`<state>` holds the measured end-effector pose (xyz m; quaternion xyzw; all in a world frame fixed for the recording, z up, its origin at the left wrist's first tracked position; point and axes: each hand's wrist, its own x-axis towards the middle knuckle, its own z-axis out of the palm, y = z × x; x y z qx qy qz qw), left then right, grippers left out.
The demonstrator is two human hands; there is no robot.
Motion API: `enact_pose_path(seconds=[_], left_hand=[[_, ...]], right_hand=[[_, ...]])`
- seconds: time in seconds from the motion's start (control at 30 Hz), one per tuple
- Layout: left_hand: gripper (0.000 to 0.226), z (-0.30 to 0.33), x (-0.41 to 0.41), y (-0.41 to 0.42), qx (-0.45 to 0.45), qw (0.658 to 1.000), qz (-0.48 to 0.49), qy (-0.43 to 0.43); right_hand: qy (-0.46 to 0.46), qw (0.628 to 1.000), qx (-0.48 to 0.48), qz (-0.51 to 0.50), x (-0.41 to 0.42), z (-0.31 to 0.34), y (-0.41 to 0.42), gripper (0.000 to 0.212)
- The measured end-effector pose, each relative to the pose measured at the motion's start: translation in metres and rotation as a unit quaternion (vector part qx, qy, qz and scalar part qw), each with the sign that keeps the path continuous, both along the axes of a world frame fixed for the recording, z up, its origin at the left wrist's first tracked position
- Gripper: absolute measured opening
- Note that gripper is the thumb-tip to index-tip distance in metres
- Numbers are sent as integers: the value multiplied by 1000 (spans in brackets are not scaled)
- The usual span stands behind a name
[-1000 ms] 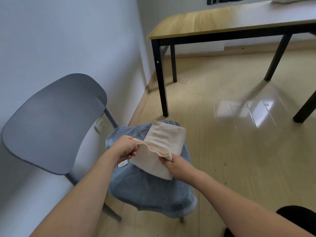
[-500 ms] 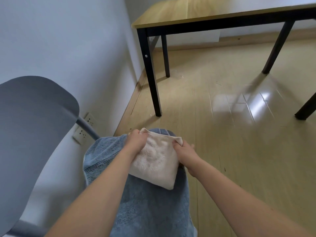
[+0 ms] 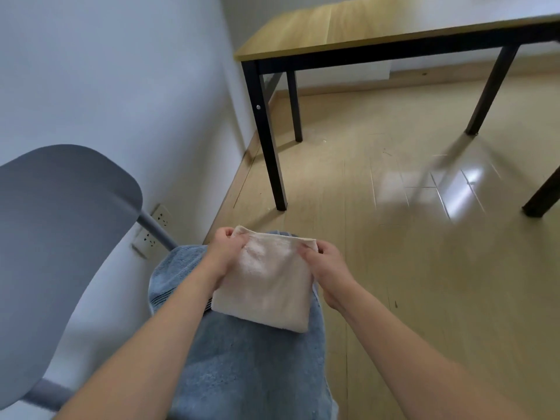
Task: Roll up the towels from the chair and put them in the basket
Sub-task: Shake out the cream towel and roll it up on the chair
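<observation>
A small folded cream towel lies on a larger blue towel that covers the seat of the grey chair. My left hand pinches the cream towel's far left corner. My right hand pinches its far right corner. Both corners are lifted slightly off the blue towel, while the near edge still rests on it. No basket is in view.
The white wall with a socket runs along the left behind the chair. A wooden table with black legs stands ahead, its nearest leg just beyond the chair. Wooden floor spreads to the right.
A second ago the cream towel was held up folded between my hands; it now lies flat on the blue towel with my hands at its far corners. The view has shifted closer over the seat.
</observation>
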<state>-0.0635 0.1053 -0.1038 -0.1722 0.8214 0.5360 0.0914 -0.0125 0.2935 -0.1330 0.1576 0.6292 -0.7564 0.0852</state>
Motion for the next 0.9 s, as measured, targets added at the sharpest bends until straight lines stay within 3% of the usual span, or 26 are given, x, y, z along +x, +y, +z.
enact_pose_path(seconds=[0.1,0.23,0.43,0.53,0.6,0.67,0.8,0.9], left_hand=[[14,27,25,-16,60,996,-58,25],[26,54,69,-40,70,980,-150,113],[33,18,158,-55,-62,958,-252,125],[58,-10,184,-59,-191,926,-293,142],[77,-18,197,-57,-298,884,-333,135],[77,-22,205,-54,-364,848,-359,140],[38,-25,206,-53,-376,822,-394,165],[29,-27,206,-56,-371,828,-388,161]], right_hand=[[55,998,-17,40,16,24,5,11],[159,981,47,103,42,36,16,17],[254,897,274,237,98,15,26,17],[249,829,385,319,121,8,28,21],[235,791,443,351,134,4,27,23],[213,790,455,351,143,-1,26,26],[169,819,427,344,148,-3,27,43],[162,817,430,347,141,1,26,21]])
